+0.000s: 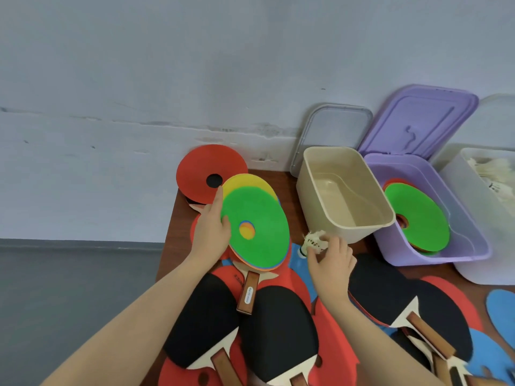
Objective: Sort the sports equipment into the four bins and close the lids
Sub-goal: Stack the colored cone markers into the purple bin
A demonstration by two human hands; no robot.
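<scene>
Landmark = beige bin (328, 190), open, looks empty.

L hand (211, 232), left of beige bin: grips the edge of a stack of flat discs (257, 232), green on top, tilted up off the table (172, 246). R hand (331, 260), just in front of beige bin: fingertips pinch a white shuttlecock (313, 242).

Done so far: purple bin (434, 254), right of beige, holds discs already; clear bin (473, 207), further right, holds white items, prob. shuttlecocks.

Left: red disc (203, 168) left of beige bin by the wall; many paddles (278, 330) in front of beige bin, unsorted; blue discs too. Fourth bin not in view. Purple lid (418, 118) up, grey lid (331, 132) propped behind the beige bin; no lid closed.

Est.: well under half done.
</scene>
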